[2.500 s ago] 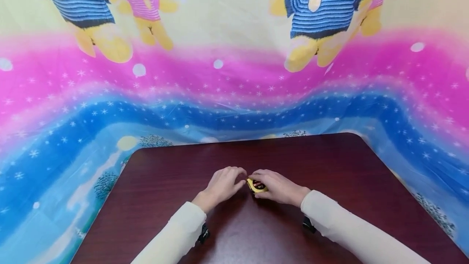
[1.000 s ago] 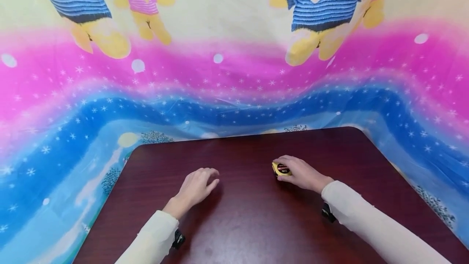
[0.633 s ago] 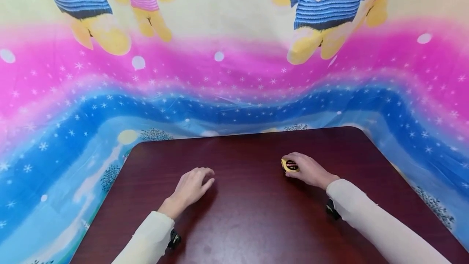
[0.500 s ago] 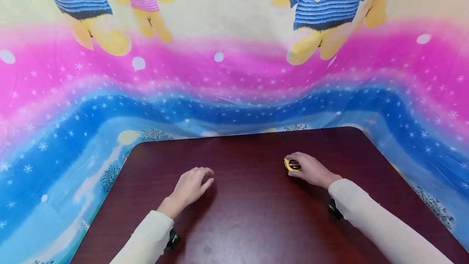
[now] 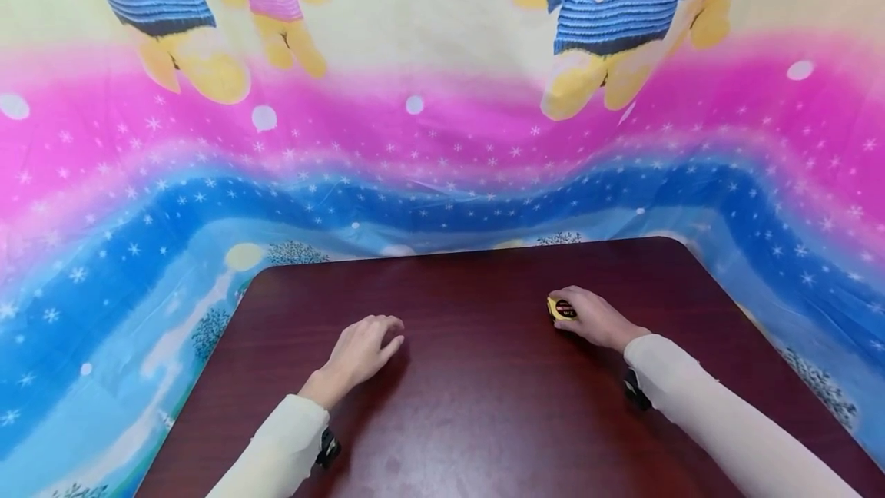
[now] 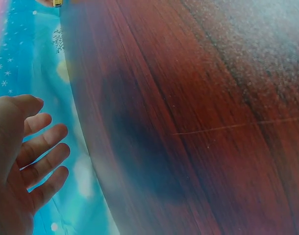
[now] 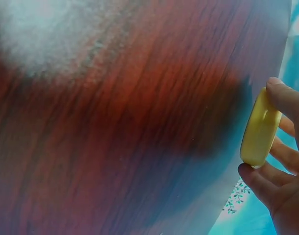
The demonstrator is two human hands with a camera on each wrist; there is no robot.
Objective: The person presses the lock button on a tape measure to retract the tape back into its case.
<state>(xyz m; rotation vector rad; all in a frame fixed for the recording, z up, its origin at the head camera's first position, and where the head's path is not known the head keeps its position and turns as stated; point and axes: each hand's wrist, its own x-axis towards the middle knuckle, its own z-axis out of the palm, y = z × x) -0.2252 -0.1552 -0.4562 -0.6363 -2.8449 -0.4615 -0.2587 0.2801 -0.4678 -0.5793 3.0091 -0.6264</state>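
A small yellow tape measure (image 5: pixel 562 309) with a black round label is gripped in my right hand (image 5: pixel 596 318), over the right part of the dark wooden table. In the right wrist view the yellow edge of the tape measure (image 7: pixel 261 128) shows between thumb and fingers, held above the tabletop. My left hand (image 5: pixel 361 350) hovers left of the table's middle, its fingers loosely bent with nothing between them. The left wrist view shows that hand (image 6: pixel 27 152) with its fingers apart, and a sliver of yellow at the top edge.
The reddish-brown table (image 5: pixel 456 375) has rounded far corners. Behind and beside it hangs a cloth backdrop (image 5: pixel 442 152) printed with bears, snowflakes and bands of pink and blue. A dark wrist device (image 5: pixel 328 448) sits below each sleeve.
Both hands were together at the tape measure. The left hand came off it and moved left, then stayed there; the right hand carried the tape measure to the right and slightly away.
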